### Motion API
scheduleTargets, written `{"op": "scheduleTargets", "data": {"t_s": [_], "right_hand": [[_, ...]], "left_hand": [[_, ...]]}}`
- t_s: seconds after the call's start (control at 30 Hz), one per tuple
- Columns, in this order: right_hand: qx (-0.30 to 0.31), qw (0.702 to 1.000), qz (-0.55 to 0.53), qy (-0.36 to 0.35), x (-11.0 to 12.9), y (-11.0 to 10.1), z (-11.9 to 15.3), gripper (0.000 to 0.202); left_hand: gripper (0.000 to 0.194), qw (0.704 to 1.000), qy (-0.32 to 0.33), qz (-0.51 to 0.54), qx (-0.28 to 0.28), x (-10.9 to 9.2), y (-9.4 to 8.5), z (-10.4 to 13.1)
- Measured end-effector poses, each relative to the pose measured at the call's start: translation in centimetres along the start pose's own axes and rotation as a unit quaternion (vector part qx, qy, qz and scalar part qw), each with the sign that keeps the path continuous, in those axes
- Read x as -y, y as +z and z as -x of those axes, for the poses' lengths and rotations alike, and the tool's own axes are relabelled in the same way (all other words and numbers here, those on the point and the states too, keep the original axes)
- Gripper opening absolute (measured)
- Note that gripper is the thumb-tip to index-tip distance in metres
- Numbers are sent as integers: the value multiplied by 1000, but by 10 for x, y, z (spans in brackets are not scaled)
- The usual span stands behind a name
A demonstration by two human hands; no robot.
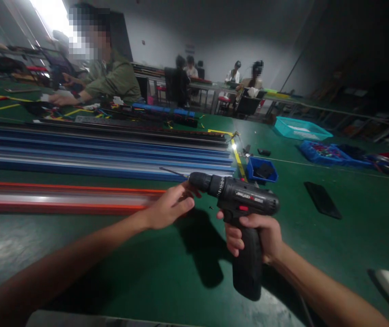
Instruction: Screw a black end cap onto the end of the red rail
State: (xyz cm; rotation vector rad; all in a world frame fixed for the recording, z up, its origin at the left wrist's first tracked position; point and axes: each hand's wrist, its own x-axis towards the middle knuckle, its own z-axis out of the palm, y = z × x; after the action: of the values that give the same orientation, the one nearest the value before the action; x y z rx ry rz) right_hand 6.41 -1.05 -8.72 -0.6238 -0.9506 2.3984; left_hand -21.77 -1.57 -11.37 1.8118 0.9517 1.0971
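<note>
Gripping the handle of a black cordless drill (240,204), the right hand (256,236) holds it upright above the green bench (317,254), fingers clamped around the grip. The left hand (170,206) has its fingers closed lightly on the chuck at the drill's nose, from which a thin bit points left. The drill looks rigid and fairly heavy toward its base, so the handle seems the surest hold. Long blue and orange rails (78,159) lie beyond, near a small blue bin (261,171).

One cordless drill (238,200), two hands on it; one small blue bin (261,171), one teal tray (300,129), one flat black slab (322,199), one person in green (112,79); rails too blurred to count
</note>
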Motion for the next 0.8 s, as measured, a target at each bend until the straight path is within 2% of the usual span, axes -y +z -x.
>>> {"op": "scheduleTargets", "data": {"t_s": [0.07,0.13,0.2,0.33,0.43,0.6,0.8], "right_hand": [[17,999,-37,19,-9,-7,-6,46],[41,998,-46,27,-17,-15,-8,48],[61,997,-30,36,-23,-21,-8,47],[74,995,49,41,-27,-23,-3,40],[41,996,73,33,-27,-20,0,43],[-32,998,47,13,-31,-18,-1,41],[-58,998,26,24,-39,-20,2,37]], "left_hand": [[60,992,-41,111,-43,-4,17,4],[57,978,-53,186,-83,-8,30,8],[50,974,-51,199,-98,-12,36,11],[50,977,-38,177,-112,-22,35,14],[50,972,-50,196,-121,-22,36,15],[47,958,-83,234,-146,-13,45,15],[51,953,-115,233,-154,-7,53,19]]}}
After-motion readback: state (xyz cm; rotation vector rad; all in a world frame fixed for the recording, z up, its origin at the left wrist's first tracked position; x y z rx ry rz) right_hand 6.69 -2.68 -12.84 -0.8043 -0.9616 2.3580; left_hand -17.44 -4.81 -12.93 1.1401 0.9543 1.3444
